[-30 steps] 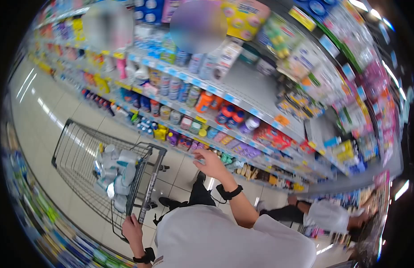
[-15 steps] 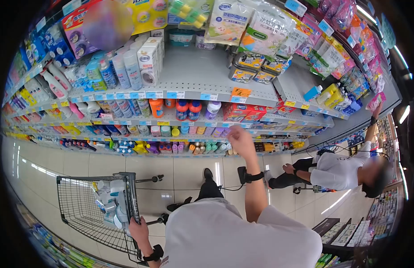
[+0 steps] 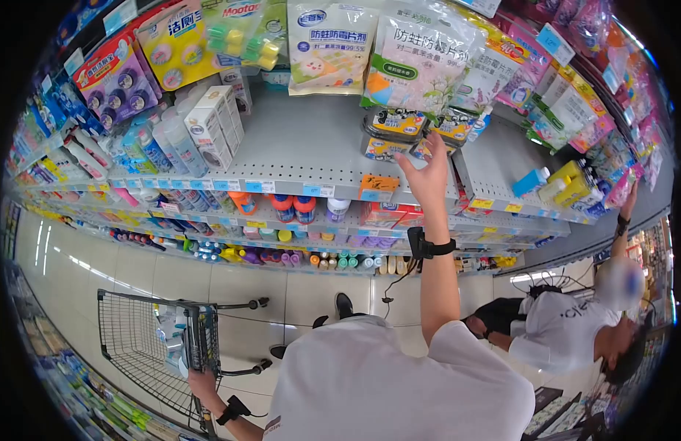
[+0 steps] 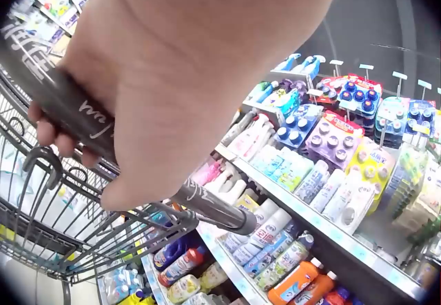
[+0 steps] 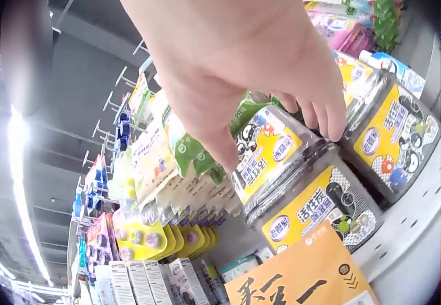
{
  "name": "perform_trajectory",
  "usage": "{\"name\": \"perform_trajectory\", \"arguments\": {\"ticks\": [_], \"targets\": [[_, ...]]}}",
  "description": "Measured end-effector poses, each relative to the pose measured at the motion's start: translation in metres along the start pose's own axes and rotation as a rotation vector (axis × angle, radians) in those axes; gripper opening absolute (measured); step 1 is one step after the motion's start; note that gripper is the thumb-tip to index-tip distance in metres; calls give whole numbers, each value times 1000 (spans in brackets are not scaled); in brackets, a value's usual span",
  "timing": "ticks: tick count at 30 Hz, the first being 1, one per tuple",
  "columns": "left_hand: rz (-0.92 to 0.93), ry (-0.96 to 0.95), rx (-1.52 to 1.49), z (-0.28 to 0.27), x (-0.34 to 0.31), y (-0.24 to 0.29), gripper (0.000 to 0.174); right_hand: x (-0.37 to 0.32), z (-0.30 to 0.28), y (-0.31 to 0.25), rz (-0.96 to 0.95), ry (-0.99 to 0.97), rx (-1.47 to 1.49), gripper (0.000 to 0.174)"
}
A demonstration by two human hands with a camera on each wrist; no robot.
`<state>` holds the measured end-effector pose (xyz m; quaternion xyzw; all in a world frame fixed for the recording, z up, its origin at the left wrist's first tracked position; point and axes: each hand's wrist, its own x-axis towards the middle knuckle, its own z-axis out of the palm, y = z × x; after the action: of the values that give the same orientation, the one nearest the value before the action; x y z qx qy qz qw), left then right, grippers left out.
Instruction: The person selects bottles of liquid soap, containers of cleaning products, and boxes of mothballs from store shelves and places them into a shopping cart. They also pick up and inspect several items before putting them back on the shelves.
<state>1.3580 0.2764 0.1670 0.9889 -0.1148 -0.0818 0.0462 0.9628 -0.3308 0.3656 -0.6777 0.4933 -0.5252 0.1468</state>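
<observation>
My left hand [image 3: 203, 386] grips the dark handle [image 4: 217, 210] of a shopping cart, fingers wrapped beneath the bar in the left wrist view. My right hand [image 3: 429, 180] reaches onto the shelf with thumb and fingers spread. Right below it stand stacked plastic tubs of charcoal deodorizer with yellow labels. In the right wrist view the thumb is at the left of an upper tub [image 5: 265, 153], while the other fingers hang over its right side. A lower tub [image 5: 320, 205] sits beneath it, and another stack [image 5: 393, 139] stands to the right.
Hanging bags of mothproof tablets [image 3: 421, 55] are just above the tubs. An orange price sign [image 3: 377, 185] stands on the shelf edge. The wire cart [image 3: 134, 338] holds several pale packages. Another person [image 3: 561, 331] is at the right, reaching toward the shelves.
My right hand has risen from beside the lower shelves to the stacked tubs, its fingers spreading. The view has swung toward the shelf. My left hand stays on the cart handle.
</observation>
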Motion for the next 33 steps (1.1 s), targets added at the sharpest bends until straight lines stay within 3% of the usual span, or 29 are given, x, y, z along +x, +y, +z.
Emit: {"name": "perform_trajectory", "arguments": {"ticks": [3, 5, 9, 11, 13, 17, 21, 25, 30, 32, 33], "targets": [[7, 98, 84, 6, -5, 5, 50, 15, 19, 21, -55, 19, 36, 90], [-50, 45, 93, 5, -11, 15, 58, 18, 23, 24, -106, 29, -49, 89], [-225, -107, 203, -41, -45, 99, 74, 13, 21, 21, -45, -25, 92, 85], [138, 29, -91, -44, -49, 132, 75, 8, 17, 19, -58, -58, 83, 86], [360, -256, -672, -87, -59, 224, 71, 8, 13, 18, -13, -106, 87, 89], [1021, -184, -750, -145, -101, 403, 67, 10, 14, 37, -13, -112, 71, 95], [1223, -373, -915, -129, -99, 532, 75, 13, 10, 35, 35, -150, 150, 95], [1209, -397, -936, -110, -96, 634, 86, 14, 16, 43, 130, -161, 152, 98], [1233, -318, -930, -89, -85, 691, 96, 18, 3, 32, 76, -172, 149, 98], [1339, -95, -924, -83, -78, 701, 94, 22, 1, 35, 37, -154, 128, 96], [1345, -96, -914, -90, -83, 701, 94, 21, 0, 35, -4, -153, 102, 95]]}}
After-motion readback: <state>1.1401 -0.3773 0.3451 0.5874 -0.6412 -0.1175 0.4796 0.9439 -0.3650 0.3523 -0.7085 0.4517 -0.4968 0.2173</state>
